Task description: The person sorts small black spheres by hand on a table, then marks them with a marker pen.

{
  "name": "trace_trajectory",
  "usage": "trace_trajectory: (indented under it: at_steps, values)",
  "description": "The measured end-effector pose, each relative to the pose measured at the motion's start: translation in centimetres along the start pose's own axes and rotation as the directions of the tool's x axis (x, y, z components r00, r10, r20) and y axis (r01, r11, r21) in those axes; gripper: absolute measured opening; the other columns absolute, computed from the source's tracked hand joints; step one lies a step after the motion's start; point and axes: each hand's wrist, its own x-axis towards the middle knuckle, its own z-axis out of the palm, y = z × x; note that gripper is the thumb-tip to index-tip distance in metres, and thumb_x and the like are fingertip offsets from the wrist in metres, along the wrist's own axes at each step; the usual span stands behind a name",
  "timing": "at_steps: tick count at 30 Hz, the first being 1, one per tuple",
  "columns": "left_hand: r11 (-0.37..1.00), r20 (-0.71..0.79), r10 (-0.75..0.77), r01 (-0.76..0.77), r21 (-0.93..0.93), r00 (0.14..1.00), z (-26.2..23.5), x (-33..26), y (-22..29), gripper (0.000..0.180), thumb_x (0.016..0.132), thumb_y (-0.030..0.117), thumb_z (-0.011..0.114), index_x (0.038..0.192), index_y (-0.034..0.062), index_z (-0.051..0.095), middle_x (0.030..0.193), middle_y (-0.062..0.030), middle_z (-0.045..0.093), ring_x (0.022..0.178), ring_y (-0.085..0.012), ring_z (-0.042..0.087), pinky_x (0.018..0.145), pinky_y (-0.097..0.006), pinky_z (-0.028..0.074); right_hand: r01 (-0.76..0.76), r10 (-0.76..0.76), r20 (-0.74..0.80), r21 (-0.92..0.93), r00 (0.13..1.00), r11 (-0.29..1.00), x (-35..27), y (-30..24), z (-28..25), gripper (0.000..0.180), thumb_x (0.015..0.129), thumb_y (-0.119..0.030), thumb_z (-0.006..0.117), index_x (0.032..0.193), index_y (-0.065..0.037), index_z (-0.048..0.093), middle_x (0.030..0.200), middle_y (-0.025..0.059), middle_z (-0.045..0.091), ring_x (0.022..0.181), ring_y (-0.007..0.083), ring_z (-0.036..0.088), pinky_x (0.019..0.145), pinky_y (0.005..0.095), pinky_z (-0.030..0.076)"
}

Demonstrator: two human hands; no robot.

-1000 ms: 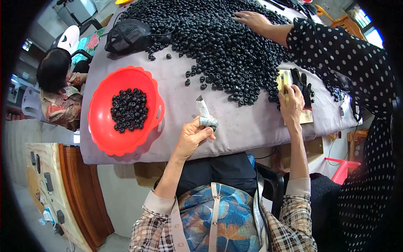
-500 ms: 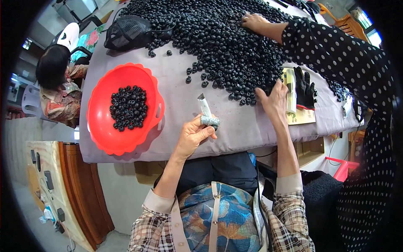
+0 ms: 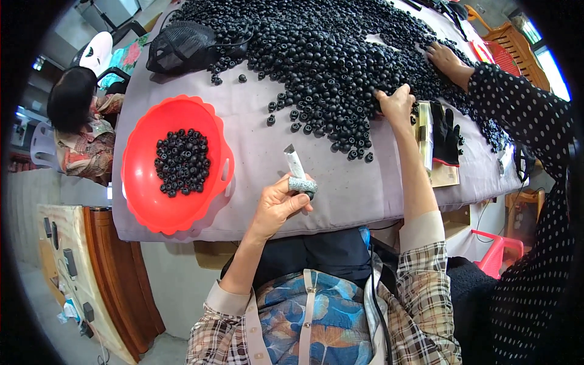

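Note:
My left hand point(image 3: 277, 210) is closed above the table's near edge, around a small blade point(image 3: 294, 161) with a white wrapped handle. A speckled grey band point(image 3: 302, 184) circles the finger at its base. Something small and dark shows beneath the band, partly hidden by the fingers. At the near right side of a big heap of small black round pieces with hollow ends point(image 3: 322, 67), my right hand point(image 3: 396, 104) touches the pieces, its thumb and fingers apart. To the left, a red scalloped basin point(image 3: 137, 176) holds a cluster of the same pieces point(image 3: 182, 161).
A co-worker's hand point(image 3: 449, 62) in a dotted sleeve reaches over the heap's right side. Black gloves point(image 3: 446, 134) lie beside a yellowish box point(image 3: 424, 137). A black mesh bag point(image 3: 182, 48) is at far left. Another person point(image 3: 82, 128) sits beyond the table's left edge.
My right hand has moved away from me, farther up along the heap. The co-worker's hand has shifted right. My left hand keeps the blade, nearly in place.

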Motion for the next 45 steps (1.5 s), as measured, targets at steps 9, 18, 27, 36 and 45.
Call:
trace_trajectory:
  at_steps: [9,18,27,36,45]
  values:
    - [1.0,0.023,-0.007,0.008,-0.029,1.0,-0.2,-0.1,0.3,0.02,0.084,0.003,0.059,0.104,-0.0038,0.059,0.105,-0.0046,0.052,0.075,-0.0108,0.058,0.07,-0.023,0.05,-0.27,0.244,0.14,0.211,0.96,0.94,8.7,0.6,1.4,0.043,0.072,-0.004,0.06,0.107,0.015,0.044,0.081,0.0261,0.063,0.089,0.0276,0.063,0.086,0.0299,0.047]
    - [1.0,0.003,-0.002,0.002,-0.023,1.0,-0.4,-0.3,0.5,0.025,0.084,0.007,0.061,0.107,-0.0008,0.059,0.107,-0.0097,0.055,0.074,-0.0122,0.059,0.066,-0.022,0.048,0.023,-0.022,-0.196,0.006,0.98,1.0,14.6,3.1,1.9,0.033,0.06,-0.015,0.065,0.083,0.009,0.061,0.077,0.0164,0.064,0.066,0.0206,0.063,0.06,0.0301,0.049]
    - [0.997,0.066,0.023,-0.018,-0.075,0.998,-0.5,0.4,-0.2,0.029,0.084,0.01,0.062,0.111,-0.0002,0.057,0.103,-0.0107,0.058,0.073,-0.0124,0.06,0.066,-0.022,0.048,0.357,-0.344,0.113,-0.124,0.932,0.926,10.2,2.7,-4.6,0.063,0.064,-0.024,0.07,0.121,-0.003,0.053,0.118,0.0223,0.053,0.107,0.0273,0.054,0.087,0.0325,0.047]
    - [0.995,0.033,-0.012,0.015,-0.096,0.999,-0.9,0.1,-0.5,0.032,0.084,0.01,0.063,0.114,0.0001,0.055,0.1,-0.0121,0.061,0.072,-0.0136,0.061,0.066,-0.024,0.049,0.395,-0.345,0.195,-0.395,0.918,0.83,-10.0,4.2,-9.9,0.043,0.073,-0.017,0.066,0.111,-0.003,0.05,0.099,0.0199,0.053,0.089,0.0358,0.055,0.074,0.0421,0.046]
    - [0.99,0.032,-0.036,0.04,-0.137,0.999,-0.9,0.0,-0.3,0.032,0.083,0.01,0.063,0.113,0.0003,0.056,0.101,-0.0117,0.061,0.073,-0.0134,0.062,0.067,-0.024,0.051,0.306,-0.26,0.16,-0.512,0.952,0.803,-12.0,5.1,-7.6,0.036,0.077,-0.013,0.064,0.106,-0.001,0.046,0.099,0.021,0.05,0.088,0.0376,0.057,0.074,0.0436,0.049]
